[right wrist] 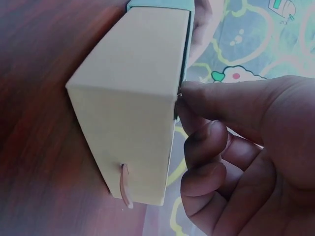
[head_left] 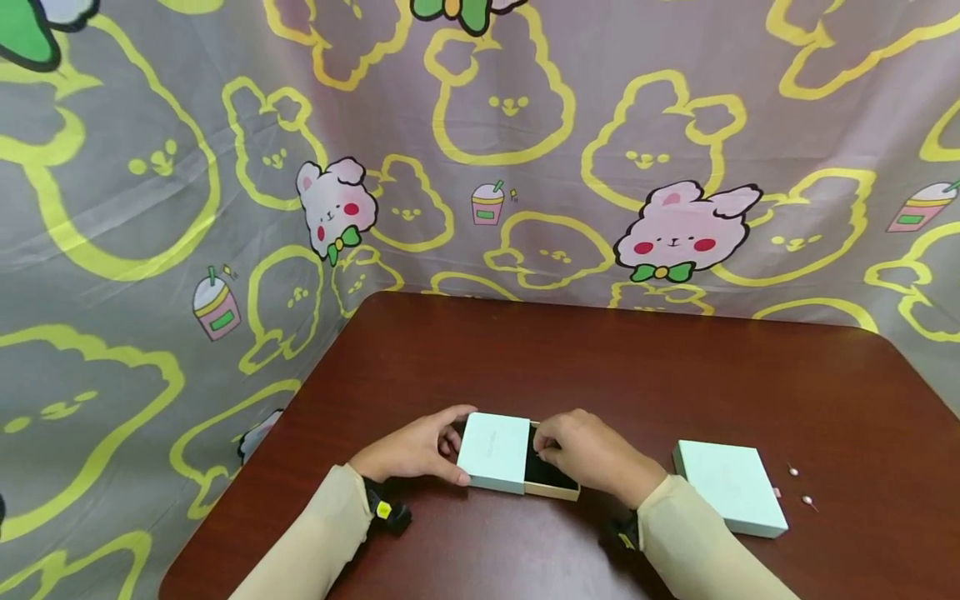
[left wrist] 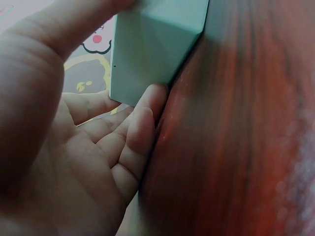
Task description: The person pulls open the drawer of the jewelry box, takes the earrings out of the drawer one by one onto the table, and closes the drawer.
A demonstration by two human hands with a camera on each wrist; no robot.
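Note:
A mint-green slide box (head_left: 493, 450) sits on the table, its cream drawer (right wrist: 123, 130) pulled partway out to the right. Black lining (head_left: 546, 472) shows inside, and a pink ribbon tab (right wrist: 126, 187) hangs from the drawer's end. My left hand (head_left: 416, 448) holds the sleeve's left end, thumb along the near side and fingers at the far side. Over the drawer's opening, my right hand (head_left: 588, 450) pinches a tiny shiny thing (right wrist: 179, 94) between thumb and forefinger at the lining's edge. Most of that thing is hidden by the fingertips.
To the right stands a second mint-green box (head_left: 731, 483), closed, with a pink tab. Just past it lie two small pearl-headed pieces with thin stems, one farther (head_left: 792, 472) and one nearer (head_left: 807, 500). A patterned curtain (head_left: 510, 125) hangs behind the brown table (head_left: 600, 358).

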